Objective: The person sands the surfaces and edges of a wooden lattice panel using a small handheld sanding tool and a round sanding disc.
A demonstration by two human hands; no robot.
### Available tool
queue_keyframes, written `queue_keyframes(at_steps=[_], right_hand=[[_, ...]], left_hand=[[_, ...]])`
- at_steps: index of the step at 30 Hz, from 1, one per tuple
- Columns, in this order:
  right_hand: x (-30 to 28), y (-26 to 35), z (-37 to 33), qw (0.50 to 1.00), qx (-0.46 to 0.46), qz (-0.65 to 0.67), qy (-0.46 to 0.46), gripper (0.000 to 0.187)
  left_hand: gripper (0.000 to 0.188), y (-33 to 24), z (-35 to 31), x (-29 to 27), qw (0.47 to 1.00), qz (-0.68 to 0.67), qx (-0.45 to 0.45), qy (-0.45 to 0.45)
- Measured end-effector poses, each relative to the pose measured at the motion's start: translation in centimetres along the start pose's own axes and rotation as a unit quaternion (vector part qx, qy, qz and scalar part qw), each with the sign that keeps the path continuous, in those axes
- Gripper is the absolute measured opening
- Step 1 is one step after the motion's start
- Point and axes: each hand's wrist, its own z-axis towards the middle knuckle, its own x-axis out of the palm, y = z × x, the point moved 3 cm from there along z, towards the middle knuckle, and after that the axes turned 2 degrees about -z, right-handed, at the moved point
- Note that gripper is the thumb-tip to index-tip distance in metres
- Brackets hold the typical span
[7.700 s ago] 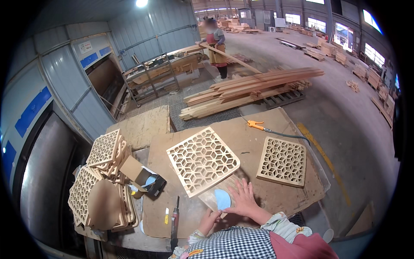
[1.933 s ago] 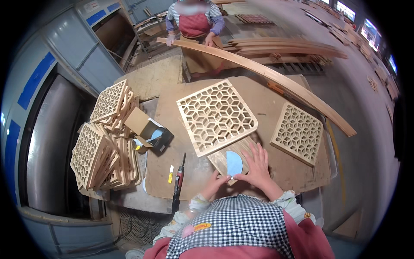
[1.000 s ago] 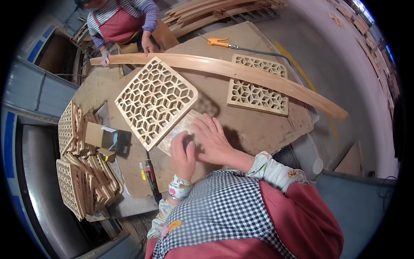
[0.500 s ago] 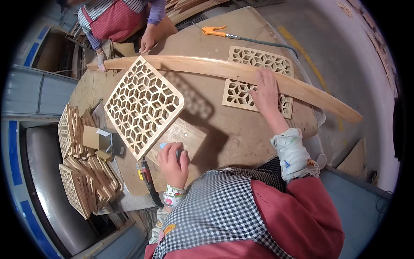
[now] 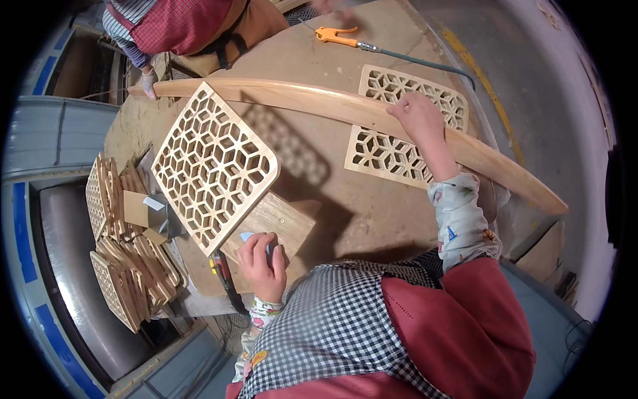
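Note:
My left hand (image 5: 264, 267) is closed round a small light blue piece (image 5: 246, 236), perhaps sandpaper; most of it is hidden by the fingers. Behind that hand, a wooden block (image 5: 286, 219) lies under a tilted square wooden lattice panel (image 5: 214, 166) with a pattern of cut-out diamonds. A long, narrow wooden board (image 5: 312, 96) runs across the table. Over its right part, my right hand (image 5: 420, 120) has its fingers curled in, the tips at the wood; whatever they may hold is hidden. Under the board there, a second lattice panel (image 5: 385, 151) lies flat.
An orange air blow gun (image 5: 335, 35) with a green hose lies at the back. Stacked lattice panels (image 5: 129, 279) and an open cardboard box (image 5: 145, 209) are at the left. A red-and-black tool (image 5: 224, 272) hangs by the table edge. Another person's gloved hand (image 5: 147, 83) touches the board's far left end.
My right hand has gone from lying flat on the board to curled fingers, shifting slightly right. The co-worker's bare hand has left the board and moved to the right, blurred.

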Motion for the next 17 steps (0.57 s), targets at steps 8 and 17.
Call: queue_keyframes(at_steps=[8, 17], right_hand=[[1.0, -1.2, -0.1, 0.999, -0.013, 0.035, -0.002, 0.036], [2.7, -1.0, 4.3, 0.992, -0.11, 0.064, -0.015, 0.019]], left_hand=[[0.029, -0.3, 0.2, 0.0, 1.0, -0.003, -0.013, 0.001], [0.029, 0.7, 0.1, -0.2, 1.0, 0.021, -0.001, 0.009]])
